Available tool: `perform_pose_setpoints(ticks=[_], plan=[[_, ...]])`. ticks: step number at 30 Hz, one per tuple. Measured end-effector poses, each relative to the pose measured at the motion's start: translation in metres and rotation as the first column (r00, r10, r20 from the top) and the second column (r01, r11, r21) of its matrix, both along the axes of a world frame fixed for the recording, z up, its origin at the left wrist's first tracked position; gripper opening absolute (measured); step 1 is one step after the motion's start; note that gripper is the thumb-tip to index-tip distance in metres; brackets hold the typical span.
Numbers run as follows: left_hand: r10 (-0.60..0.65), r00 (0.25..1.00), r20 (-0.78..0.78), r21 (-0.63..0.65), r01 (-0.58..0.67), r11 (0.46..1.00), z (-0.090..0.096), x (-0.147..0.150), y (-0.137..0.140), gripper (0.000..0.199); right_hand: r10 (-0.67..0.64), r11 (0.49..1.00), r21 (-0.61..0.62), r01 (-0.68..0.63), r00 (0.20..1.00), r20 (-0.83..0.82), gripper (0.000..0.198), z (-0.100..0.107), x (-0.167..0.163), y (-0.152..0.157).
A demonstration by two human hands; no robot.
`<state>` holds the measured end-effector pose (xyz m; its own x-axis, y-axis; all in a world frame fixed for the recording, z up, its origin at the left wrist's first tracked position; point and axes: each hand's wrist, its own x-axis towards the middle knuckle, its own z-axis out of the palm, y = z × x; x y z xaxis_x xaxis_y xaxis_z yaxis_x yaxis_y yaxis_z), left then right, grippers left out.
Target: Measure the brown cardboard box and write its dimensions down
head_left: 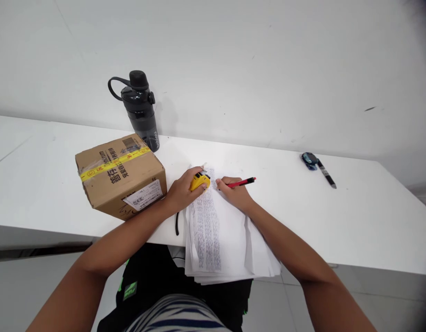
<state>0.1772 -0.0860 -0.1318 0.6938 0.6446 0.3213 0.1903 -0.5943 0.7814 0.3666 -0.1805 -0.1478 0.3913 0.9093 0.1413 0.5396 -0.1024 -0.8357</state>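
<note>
My left hand (183, 191) is closed around a yellow and black tape measure (200, 182), resting at the upper left of a stack of paper (232, 240). In my right hand (238, 194) is a red and black pen (241, 182), its tip side toward the top sheet and its far end pointing right. Columns of dense blue handwriting run down the left part of that sheet. The stack's lower end hangs over the table's front edge. A black strap (177, 224) lies just left of the paper.
A taped cardboard box (119, 173) stands left of my left hand, with a black water bottle (140, 110) behind it near the wall. On the right of the white table (365, 216) lie a small dark teal device (309, 160) and a marker (327, 174).
</note>
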Motion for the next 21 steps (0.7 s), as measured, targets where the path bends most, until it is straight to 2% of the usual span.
perform_pose_setpoints(ticks=[5, 13, 16, 18, 21], plan=[[-0.021, 1.0, -0.015, 0.057, 0.022, 0.998, 0.002, -0.002, 0.001, 0.046, -0.028, 1.0, -0.008, 0.028, 1.0, 0.005, 0.04, 0.001, 0.0, 0.0], [-0.096, 0.995, -0.03, 0.187, 0.1, 0.977, -0.005, -0.002, 0.002, 0.051, -0.03, 0.998, -0.052, 0.032, 0.999, 0.038, 0.04, 0.001, -0.001, -0.002], [-0.214, 0.973, -0.087, 0.31, 0.23, 0.922, -0.008, -0.006, -0.006, 0.051, 0.0, 0.999, -0.04, 0.002, 0.998, 0.065, 0.041, 0.0, -0.002, -0.007], [-0.19, 0.975, -0.112, 0.425, 0.22, 0.878, -0.009, -0.009, -0.009, 0.047, -0.024, 1.0, -0.002, 0.025, 0.993, 0.115, 0.038, -0.004, 0.004, -0.006], [-0.168, 0.983, -0.077, 0.593, 0.18, 0.785, -0.01, -0.016, -0.012, 0.041, -0.036, 0.998, 0.058, 0.019, 0.948, 0.315, 0.036, -0.009, 0.016, -0.001]])
